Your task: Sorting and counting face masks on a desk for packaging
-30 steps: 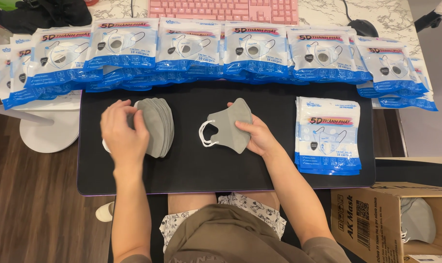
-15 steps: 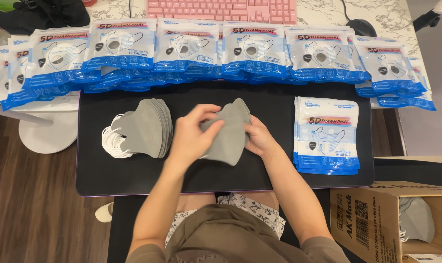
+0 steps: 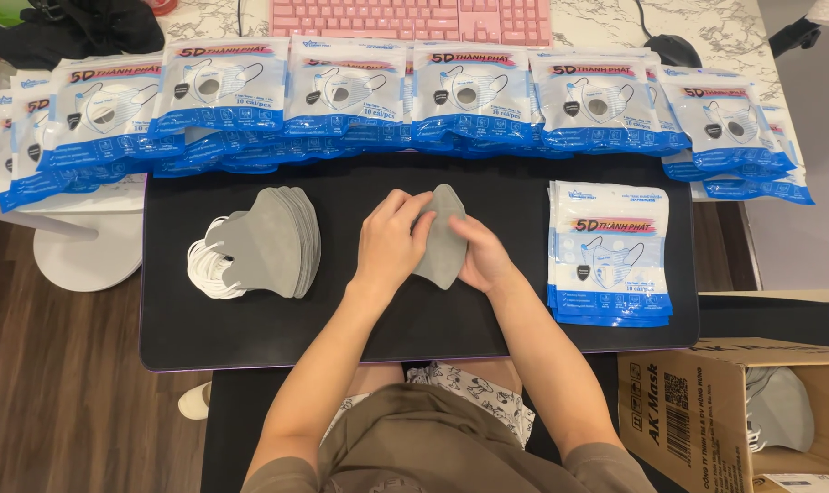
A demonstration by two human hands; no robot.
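Note:
A folded grey face mask [image 3: 443, 239] lies on the black mat [image 3: 250, 329] in the middle. My left hand [image 3: 391, 242] covers its left side, fingers curled over it. My right hand [image 3: 484, 257] grips its right edge from below. Both hands hold this one mask. To the left, a fanned stack of grey masks [image 3: 268, 239] with white ear loops rests on the mat, apart from my hands. A stack of blue-and-white mask pouches [image 3: 610, 254] lies on the mat's right side.
A long row of filled blue-and-white mask pouches [image 3: 341, 100] lines the far edge. A pink keyboard [image 3: 414, 18] and a mouse [image 3: 672, 47] sit beyond. An open cardboard box [image 3: 697, 420] with grey masks stands at lower right.
My left hand left the fanned stack and moved right onto the single mask. The mask's ear loops, visible a second ago, are now hidden under my hands.

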